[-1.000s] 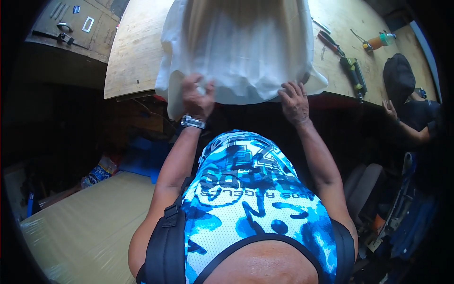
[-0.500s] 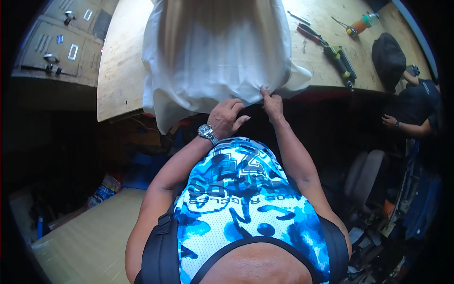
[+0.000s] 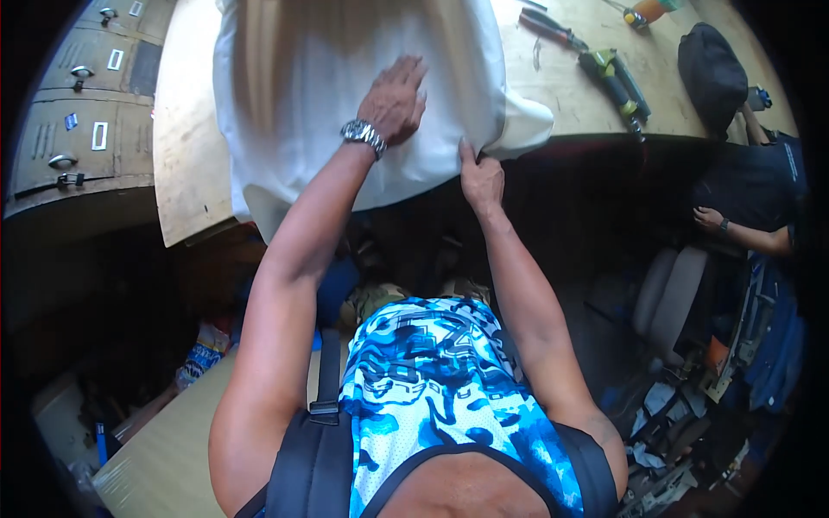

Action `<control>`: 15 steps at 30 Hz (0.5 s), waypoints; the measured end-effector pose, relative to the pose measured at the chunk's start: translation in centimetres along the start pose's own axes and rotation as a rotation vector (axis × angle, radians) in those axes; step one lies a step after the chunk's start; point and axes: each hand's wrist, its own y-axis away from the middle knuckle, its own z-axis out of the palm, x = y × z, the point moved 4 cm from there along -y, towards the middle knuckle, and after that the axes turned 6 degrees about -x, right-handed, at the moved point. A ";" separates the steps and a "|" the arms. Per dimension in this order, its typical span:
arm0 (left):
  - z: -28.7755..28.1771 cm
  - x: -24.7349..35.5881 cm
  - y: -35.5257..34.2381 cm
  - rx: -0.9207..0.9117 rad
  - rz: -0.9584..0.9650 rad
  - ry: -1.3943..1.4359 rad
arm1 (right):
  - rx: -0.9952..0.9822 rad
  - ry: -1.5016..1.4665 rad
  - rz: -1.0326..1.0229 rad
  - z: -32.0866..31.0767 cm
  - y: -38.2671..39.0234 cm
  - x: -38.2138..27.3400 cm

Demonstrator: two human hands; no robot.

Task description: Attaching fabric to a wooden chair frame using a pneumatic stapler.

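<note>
A white cover (image 3: 298, 129), sheet-like and glossy, drapes over a large form on the wooden table, its loose edge hanging over the front. My left hand (image 3: 393, 102), with a metal watch on the wrist, lies flat on top of the cover, fingers stretched out. At the cover's front edge, my right hand (image 3: 482, 180) grips the hem, thumb on top and fingers curled beneath. What lies under the cover is hidden.
On the table (image 3: 566, 104), right of the cover, are red-handled pliers (image 3: 553, 28), a green and black tool (image 3: 613, 82) and a black cap-like item (image 3: 712, 69). Metal lockers (image 3: 86, 112) stand left. Another person's hand (image 3: 710, 217) shows at right, near a grey chair (image 3: 673, 289).
My left hand has left the cover's front edge and moved forward onto its top, flattening out. My right hand keeps its hold on the hem. The view has shifted.
</note>
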 end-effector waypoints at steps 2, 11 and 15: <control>1.7 0.2 -0.5 0.023 -0.038 -0.105 | 0.019 -0.015 -0.030 0.5 0.5 -0.1; 5.7 7.9 0.5 -0.108 0.002 -0.038 | 0.118 0.063 -0.044 -3.2 0.5 2.4; 4.9 10.0 1.1 -0.148 0.060 -0.008 | 0.087 -0.027 -0.052 -4.8 0.7 2.6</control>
